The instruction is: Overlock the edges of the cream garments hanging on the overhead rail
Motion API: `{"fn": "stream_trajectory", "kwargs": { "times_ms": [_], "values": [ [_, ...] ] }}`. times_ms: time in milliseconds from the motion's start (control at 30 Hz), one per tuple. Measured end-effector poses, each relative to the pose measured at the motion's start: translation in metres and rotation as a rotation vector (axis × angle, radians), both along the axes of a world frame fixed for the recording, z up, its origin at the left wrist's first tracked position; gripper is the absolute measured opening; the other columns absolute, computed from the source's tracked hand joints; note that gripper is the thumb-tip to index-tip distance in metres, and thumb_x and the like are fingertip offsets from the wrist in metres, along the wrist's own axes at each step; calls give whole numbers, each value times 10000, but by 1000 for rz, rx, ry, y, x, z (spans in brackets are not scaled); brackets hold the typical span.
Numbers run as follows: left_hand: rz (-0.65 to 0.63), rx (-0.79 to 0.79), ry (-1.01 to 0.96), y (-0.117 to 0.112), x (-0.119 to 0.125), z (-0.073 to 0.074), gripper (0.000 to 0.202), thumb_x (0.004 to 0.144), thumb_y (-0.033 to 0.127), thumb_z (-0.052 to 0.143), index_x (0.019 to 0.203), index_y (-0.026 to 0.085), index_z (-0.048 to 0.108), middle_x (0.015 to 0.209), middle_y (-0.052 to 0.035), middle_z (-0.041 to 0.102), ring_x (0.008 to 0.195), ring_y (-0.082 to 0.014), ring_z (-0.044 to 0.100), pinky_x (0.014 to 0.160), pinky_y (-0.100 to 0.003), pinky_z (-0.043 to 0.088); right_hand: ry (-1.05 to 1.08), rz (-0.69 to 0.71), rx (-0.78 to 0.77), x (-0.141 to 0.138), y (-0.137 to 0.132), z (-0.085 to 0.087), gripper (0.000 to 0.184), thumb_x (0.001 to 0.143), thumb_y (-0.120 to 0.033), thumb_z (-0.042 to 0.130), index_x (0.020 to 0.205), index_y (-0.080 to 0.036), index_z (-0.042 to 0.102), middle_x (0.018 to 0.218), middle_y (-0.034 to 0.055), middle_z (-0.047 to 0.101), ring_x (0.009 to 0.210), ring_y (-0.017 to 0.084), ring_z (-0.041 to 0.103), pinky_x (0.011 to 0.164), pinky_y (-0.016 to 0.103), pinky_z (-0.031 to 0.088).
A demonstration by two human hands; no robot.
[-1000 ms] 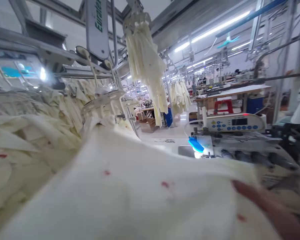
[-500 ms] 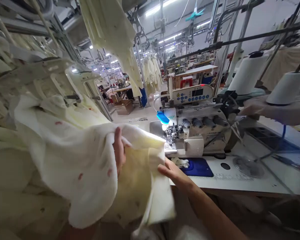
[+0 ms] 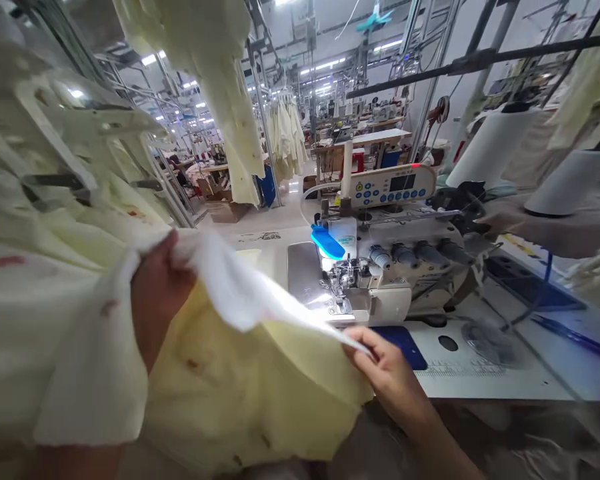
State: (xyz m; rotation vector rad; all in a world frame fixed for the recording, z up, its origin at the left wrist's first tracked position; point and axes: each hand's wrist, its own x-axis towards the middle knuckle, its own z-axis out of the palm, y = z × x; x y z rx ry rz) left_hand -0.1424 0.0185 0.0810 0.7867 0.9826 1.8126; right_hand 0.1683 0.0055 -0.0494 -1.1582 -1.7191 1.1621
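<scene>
A cream fabric piece [image 3: 220,393] with small red and brown marks hangs in front of me, stretched between both hands. My left hand [image 3: 157,293] is closed on its upper edge at the left. My right hand [image 3: 385,367] pinches the far end of that edge, just in front of the overlock sewing machine [image 3: 390,273]. The machine's needle area [image 3: 340,293] is lit, with a blue guard above it.
Cream garments [image 3: 45,220] hang in clamps at my left and overhead [image 3: 215,73]. A control panel [image 3: 390,187] sits atop the machine. Two white thread cones [image 3: 490,147] stand at the right. The white table [image 3: 505,373] holds a blue pad.
My view has dropped from the hanging garments to the machine. My hands have spread apart, pulling the fabric's edge taut; the left hand rose and the right shifted slightly right.
</scene>
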Motion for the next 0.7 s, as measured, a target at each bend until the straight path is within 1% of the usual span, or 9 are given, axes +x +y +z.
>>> {"fn": "stream_trajectory", "kwargs": {
  "times_ms": [133, 167, 233, 300, 400, 500, 600, 633, 700],
  "values": [
    [-131, -54, 398, 24, 59, -62, 810, 913, 551, -80, 1263, 37, 439, 1308, -240, 503, 1214, -248, 509, 972, -389, 467, -170, -472, 344, -16, 29, 8, 285, 803, -432, 547, 923, -186, 627, 733, 20, 600, 662, 181, 562, 635, 278, 388],
    [-179, -48, 767, 22, 78, -78, 839, 884, 482, -202, 1348, 49, 348, 1367, -238, 448, 1261, -227, 470, 980, -389, 470, -181, -509, 375, -19, 35, 6, 284, 792, -422, 559, 938, -186, 621, 716, 15, 588, 646, 178, 560, 628, 280, 392],
    [-228, 0, 952, 16, 112, -104, 658, 940, 545, 100, 1377, 126, 357, 1424, -174, 407, 1335, -243, 374, 1075, -441, 383, -148, -503, 372, -20, 46, 3, 290, 790, -394, 570, 988, -183, 590, 714, 6, 576, 636, 169, 563, 625, 276, 418],
    [-229, 50, 1193, 14, 129, -116, 521, 938, 466, 315, 1348, 166, 429, 1449, -121, 387, 1381, -264, 282, 1149, -511, 223, -95, -490, 386, -16, 52, 1, 311, 805, -367, 572, 1052, -179, 547, 778, 16, 592, 666, 168, 576, 640, 276, 449],
    [-169, 2, 1638, 25, 125, -117, 491, 957, 337, 279, 1379, 118, 399, 1482, -132, 317, 1398, -269, 235, 1150, -532, 185, -99, -544, 607, -9, 43, 1, 209, 880, -300, 527, 1056, -187, 543, 951, 62, 584, 713, 160, 564, 676, 289, 463],
    [-179, -77, 1754, 36, 111, -113, 510, 965, 326, 253, 1422, 112, 325, 1508, -144, 246, 1404, -270, 210, 1141, -512, 227, -331, -413, 776, -10, 16, -4, 120, 880, -256, 564, 992, -218, 589, 900, 51, 551, 742, 190, 511, 686, 319, 416],
    [-113, 25, 1651, 26, 109, -103, 467, 954, 325, 323, 1363, 119, 414, 1481, -164, 312, 1393, -285, 240, 1124, -515, 250, -529, -227, 654, -18, -13, -9, 74, 822, -154, 561, 831, -217, 600, 802, 39, 531, 762, 227, 470, 673, 341, 346],
    [-127, 99, 1586, 17, 111, -97, 443, 945, 335, 372, 1331, 131, 446, 1440, -163, 382, 1361, -271, 310, 1104, -479, 300, -487, -212, 610, -20, -20, -9, 97, 815, -134, 532, 768, -205, 579, 799, 41, 529, 770, 228, 467, 677, 341, 340],
    [-307, 248, 1476, -2, 116, -85, 390, 906, 373, 488, 1246, 182, 506, 1285, -122, 536, 1202, -219, 486, 1002, -366, 422, -254, -193, 474, -21, -30, -5, 150, 841, -168, 490, 696, -188, 522, 777, 35, 521, 743, 202, 474, 646, 305, 351]
  ]
}}
